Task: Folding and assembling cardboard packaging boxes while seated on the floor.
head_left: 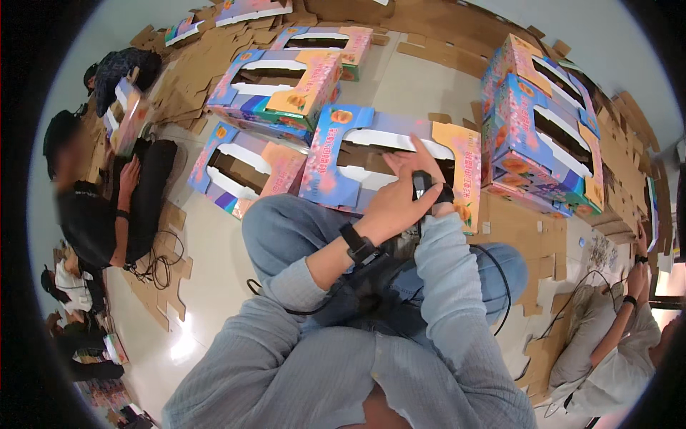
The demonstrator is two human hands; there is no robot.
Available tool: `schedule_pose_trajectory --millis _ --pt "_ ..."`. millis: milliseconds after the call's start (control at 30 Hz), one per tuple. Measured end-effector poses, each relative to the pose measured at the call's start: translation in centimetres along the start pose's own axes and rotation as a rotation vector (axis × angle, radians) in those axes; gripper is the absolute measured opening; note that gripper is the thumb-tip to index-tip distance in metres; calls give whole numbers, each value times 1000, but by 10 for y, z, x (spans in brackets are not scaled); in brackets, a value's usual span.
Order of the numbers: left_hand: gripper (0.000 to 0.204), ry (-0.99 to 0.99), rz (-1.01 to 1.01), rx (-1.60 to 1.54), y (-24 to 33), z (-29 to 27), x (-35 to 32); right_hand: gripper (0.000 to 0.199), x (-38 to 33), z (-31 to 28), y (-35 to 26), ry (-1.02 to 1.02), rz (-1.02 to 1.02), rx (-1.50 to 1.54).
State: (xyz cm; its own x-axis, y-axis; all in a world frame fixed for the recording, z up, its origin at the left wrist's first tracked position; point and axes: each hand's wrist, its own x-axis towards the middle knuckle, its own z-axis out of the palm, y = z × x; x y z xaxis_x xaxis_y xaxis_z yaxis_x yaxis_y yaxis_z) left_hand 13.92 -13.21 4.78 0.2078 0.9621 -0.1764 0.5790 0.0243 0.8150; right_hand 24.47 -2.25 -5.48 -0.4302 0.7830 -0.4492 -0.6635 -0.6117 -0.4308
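Note:
I sit cross-legged with a colourful printed carton [325, 161] in front of my knees; a large opening in its top has white inner edges. My right hand [416, 156] lies over that opening, fingers stretched out and holding nothing. Across it comes my left hand [393, 204], its fingers closed around the black wrist device [421, 186] on my right wrist. A black watch-like band [359, 244] sits on my left wrist. The underside of the left hand's grip is hidden.
Similar cartons stand at the left [282, 166], behind [318, 93] and stacked at the right [511, 132]. Flattened cardboard [179, 89] covers much of the floor. Black cables [509, 286] run beside my knees. A person [93, 222] sits at the left, another [614, 350] at the right.

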Motion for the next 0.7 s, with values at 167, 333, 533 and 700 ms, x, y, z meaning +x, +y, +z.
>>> schedule_pose_trajectory --millis 167,333,533,700 --pt "60 59 1 -329 -28 3 -9 62 10 17 3 204 -59 -693" --pt "51 10 -203 -883 -36 8 -22 45 1 32 1 216 -432 -1774" --pt "51 -325 -136 -367 -49 -25 -13 30 -12 46 8 -23 -674 -2159" --pt "47 -52 51 17 -92 -80 50 10 -10 50 -6 -156 -873 -2255"
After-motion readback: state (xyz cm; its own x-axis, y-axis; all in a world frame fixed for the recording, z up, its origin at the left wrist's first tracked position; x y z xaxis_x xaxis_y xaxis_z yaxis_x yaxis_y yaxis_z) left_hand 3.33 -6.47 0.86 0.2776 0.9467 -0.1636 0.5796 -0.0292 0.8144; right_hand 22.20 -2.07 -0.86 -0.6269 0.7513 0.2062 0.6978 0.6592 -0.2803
